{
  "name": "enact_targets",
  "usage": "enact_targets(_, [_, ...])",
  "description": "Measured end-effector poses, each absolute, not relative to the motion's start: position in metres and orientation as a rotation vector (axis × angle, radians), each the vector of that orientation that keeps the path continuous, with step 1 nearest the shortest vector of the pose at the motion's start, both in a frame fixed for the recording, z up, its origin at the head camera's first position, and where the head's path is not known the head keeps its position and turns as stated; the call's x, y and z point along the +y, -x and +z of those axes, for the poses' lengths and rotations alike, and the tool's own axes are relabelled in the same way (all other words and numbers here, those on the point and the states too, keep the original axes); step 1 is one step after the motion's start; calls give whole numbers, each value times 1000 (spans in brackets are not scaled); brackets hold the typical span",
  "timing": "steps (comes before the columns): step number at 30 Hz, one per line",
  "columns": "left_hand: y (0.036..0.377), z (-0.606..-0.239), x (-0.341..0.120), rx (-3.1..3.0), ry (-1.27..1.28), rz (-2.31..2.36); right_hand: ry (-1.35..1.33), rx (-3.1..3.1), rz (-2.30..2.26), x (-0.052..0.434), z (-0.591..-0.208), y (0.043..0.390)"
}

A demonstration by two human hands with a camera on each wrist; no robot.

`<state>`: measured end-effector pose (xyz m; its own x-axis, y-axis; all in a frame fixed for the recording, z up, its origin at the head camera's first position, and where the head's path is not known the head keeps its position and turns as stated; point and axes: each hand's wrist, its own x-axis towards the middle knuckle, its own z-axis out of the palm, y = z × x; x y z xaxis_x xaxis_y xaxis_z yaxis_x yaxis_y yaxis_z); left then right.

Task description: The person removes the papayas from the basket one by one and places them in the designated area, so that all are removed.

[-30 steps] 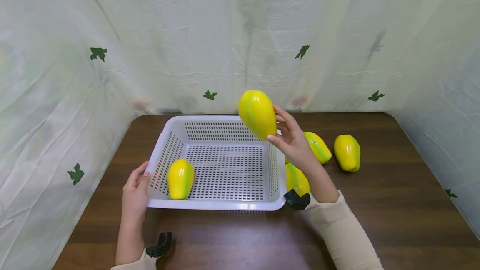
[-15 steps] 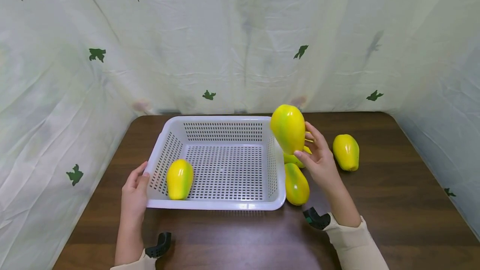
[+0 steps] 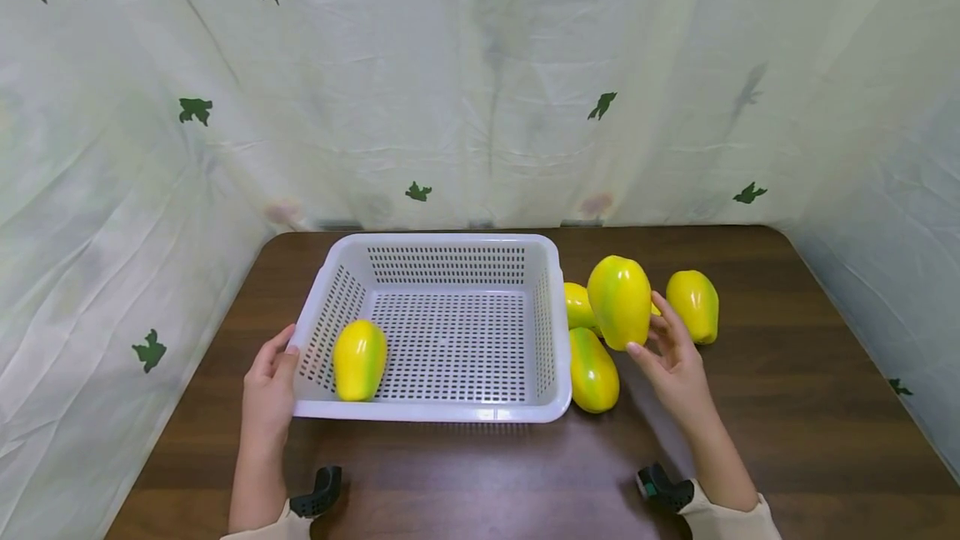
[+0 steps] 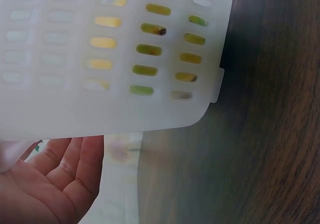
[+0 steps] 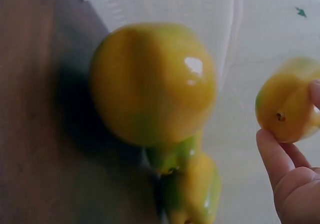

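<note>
Your right hand (image 3: 675, 369) held a papaya (image 3: 619, 302) by the fingertips, thumb on its near lower side and fingers round the far side, just right of the basket (image 3: 442, 411) and above the wood table (image 3: 787, 407). The papaya's long axis stood nearly upright, tipped a little; it sat up and left of your palm, toward the basket wall. The right wrist view showed only a fingertip (image 5: 272, 151) beside one fruit end, so whether the held papaya touched the table could not be told.

Three more papayas lay close by on the table: one (image 3: 593, 369) just below the held one, touching or nearly touching the basket's right wall, long axis running away from you; one (image 3: 578, 306) partly hidden behind the held fruit; one (image 3: 693, 306) off to the right, apart from the rest.

Your left hand (image 3: 270, 386) rested against the basket's near left corner, thumb at the rim, fingers relaxed and mostly straight, gripping nothing firmly as far as the left wrist view showed. A fifth papaya (image 3: 360, 359) lay inside the basket at its near left, just beside that hand through the wall.

Right hand was clearly nearer the loose fruit; left hand nearer the basket.
</note>
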<state>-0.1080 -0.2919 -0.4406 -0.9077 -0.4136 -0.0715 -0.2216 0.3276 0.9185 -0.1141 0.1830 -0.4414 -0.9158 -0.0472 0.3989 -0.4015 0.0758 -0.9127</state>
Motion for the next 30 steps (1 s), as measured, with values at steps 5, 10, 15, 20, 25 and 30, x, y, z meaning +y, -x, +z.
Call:
enact_targets(5, [105, -433, -287, -2423, -591, -1604, -314, -2188, 1875, 192, -456, 99])
enact_targets(10, [116, -466, -307, -2419, -540, -1595, -218, -2277, 1850, 199, -472, 83])
enact_targets(15, [128, -502, -328, -2406, -527, -1566, -92, -2355, 1830, 202, -483, 73])
enact_targets(20, [131, -511, -333, -2400, -546, -1538, 52, -2459, 1747, 202, -487, 67])
enact_targets(25, [131, -509, -332, -2396, -538, -1567, 140, -2544, 1700, 202, -487, 67])
enact_targets(30, [133, -513, -334, -2406, -538, -1519, 221, -2610, 1697, 202, -486, 66])
